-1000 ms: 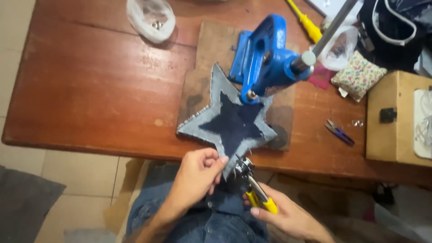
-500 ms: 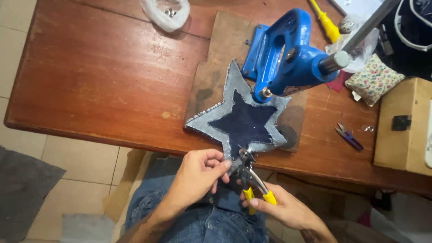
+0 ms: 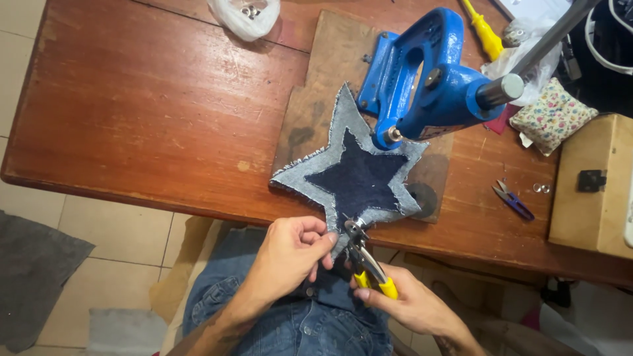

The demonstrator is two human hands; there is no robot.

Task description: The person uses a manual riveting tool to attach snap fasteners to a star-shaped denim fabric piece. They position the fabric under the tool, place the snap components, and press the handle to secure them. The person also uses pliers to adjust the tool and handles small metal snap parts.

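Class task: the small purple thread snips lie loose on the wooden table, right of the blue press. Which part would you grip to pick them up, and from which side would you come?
Grip the purple thread snips across the handle end, probably from above: they lie flat on the wooden table with bare wood around them, blades pointing up-left toward the blue press.

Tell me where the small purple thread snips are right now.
In the head view, the purple thread snips lie on the wooden table at the right, between the blue hand press and the wooden box.
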